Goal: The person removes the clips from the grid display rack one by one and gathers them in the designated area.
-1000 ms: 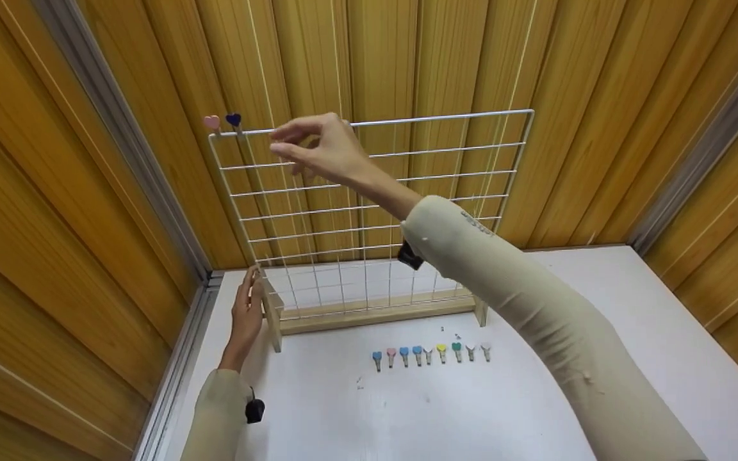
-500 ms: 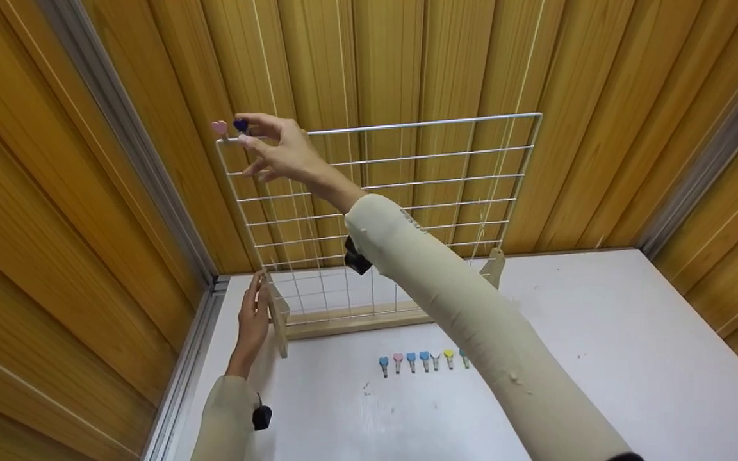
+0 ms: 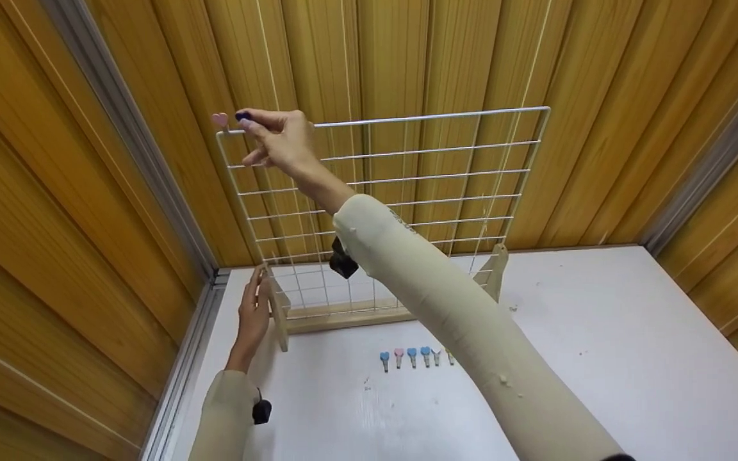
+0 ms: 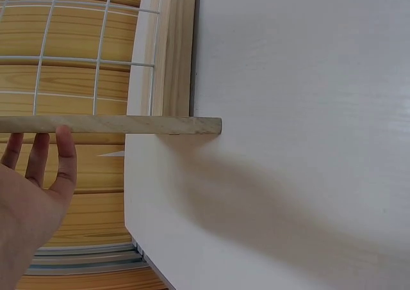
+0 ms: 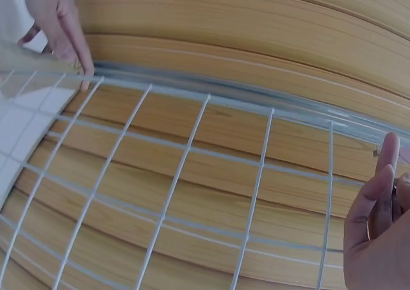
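At the rack's upper left corner my right hand (image 3: 291,142) pinches a dark blue heart clip (image 3: 243,116) between thumb and forefinger, by the top wire. The other fingers spread below, and the clip's lower part is hidden. Just left of it a pink heart clip (image 3: 220,119) stands on the same wire. The white wire grid rack (image 3: 433,118) stands upright in a wooden base. My left hand (image 3: 254,323) rests its straight fingertips against the outer side of the left wooden support (image 4: 115,124).
On the white table (image 3: 318,397) lies a row of heart clips, including a pink clip (image 3: 398,355) and a blue clip (image 3: 412,355); the right forearm covers the row's right end. Wood-panelled walls (image 3: 119,224) enclose the back and sides.
My right hand has moved left along the top wire to the dark blue clip, and its thumb and forefinger have closed on it. The left hand stays on the support.
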